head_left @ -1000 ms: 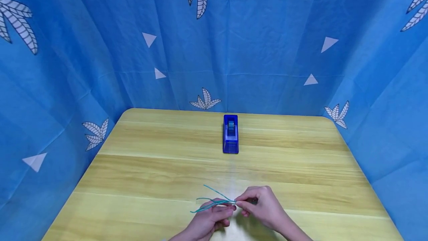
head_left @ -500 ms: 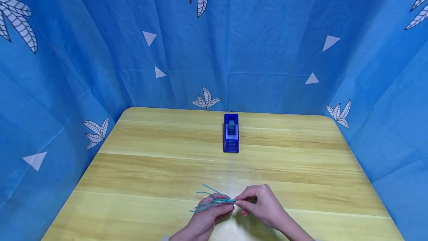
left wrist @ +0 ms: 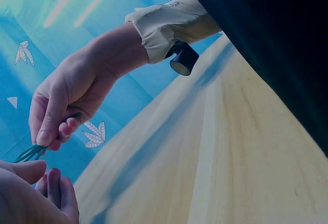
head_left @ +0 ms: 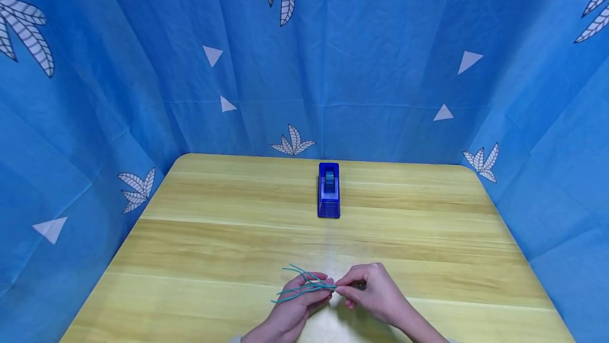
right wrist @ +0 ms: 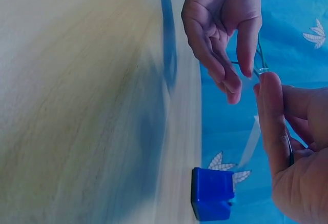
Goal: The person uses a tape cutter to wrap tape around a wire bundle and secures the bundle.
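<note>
My right hand (head_left: 373, 290) pinches a bundle of thin green cords (head_left: 304, 288) between thumb and forefinger, and the strands fan out to the left. A small pale, clear band (right wrist: 264, 70) shows on the bundle right at the fingertips in the right wrist view. Behind the fingers, a darker end of the bundle lies inside the right hand. My left hand (head_left: 295, 300) is under the fanned strands, its fingers loosely bent and its thumb apart from them. In the right wrist view the left hand (right wrist: 220, 29) has its thumb beside the cords.
A blue tape dispenser (head_left: 329, 191) with a roll of tape stands toward the back of the wooden table (head_left: 214, 248). Blue curtains (head_left: 380, 42) with leaf prints enclose the table at the back and both sides.
The left hand's fingers have shifted and spread under the cords, with the forefinger now farther out. The loose strands have changed their spread. The right hand's pinch stays nearly in place.
</note>
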### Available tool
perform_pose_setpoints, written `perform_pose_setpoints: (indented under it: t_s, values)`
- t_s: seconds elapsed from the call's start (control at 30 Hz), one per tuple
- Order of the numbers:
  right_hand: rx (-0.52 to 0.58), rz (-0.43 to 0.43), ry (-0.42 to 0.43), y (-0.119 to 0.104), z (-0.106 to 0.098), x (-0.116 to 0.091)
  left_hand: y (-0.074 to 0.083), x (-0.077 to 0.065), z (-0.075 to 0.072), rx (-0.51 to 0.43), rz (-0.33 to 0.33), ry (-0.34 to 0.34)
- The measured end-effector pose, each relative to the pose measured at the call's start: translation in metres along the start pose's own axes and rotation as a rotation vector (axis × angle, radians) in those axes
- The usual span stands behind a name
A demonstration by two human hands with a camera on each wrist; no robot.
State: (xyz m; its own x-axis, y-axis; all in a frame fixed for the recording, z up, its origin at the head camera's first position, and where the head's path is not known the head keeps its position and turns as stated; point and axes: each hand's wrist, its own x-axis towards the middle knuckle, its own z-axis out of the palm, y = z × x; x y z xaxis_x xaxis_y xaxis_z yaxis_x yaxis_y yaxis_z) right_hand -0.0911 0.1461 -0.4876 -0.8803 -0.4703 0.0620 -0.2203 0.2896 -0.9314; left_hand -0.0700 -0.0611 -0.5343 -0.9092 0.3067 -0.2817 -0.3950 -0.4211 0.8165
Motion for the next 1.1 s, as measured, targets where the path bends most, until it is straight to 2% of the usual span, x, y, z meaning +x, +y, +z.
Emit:
perform_pose_setpoints:
  t_s: [0.3,0.5,0.8,1.1]
  values:
    - [0.014,0.02,-0.014,-0.0006,0.0006,0.0005,0.0004,-0.0013,-0.0015,0.008,0.013,-0.006]
    - [0.001,0.034,-0.028,-0.002,-0.0003,0.0012,0.0016,-0.0005,-0.0026,0.021,0.022,-0.038]
    - [-0.002,0.041,-0.061,-0.0028,-0.0014,0.004,0.0008,0.0015,-0.0006,-0.005,0.036,-0.024]
    - [-0.016,0.024,-0.072,-0.0052,-0.0022,0.0059,0.0033,0.0025,-0.0004,-0.034,0.052,-0.047]
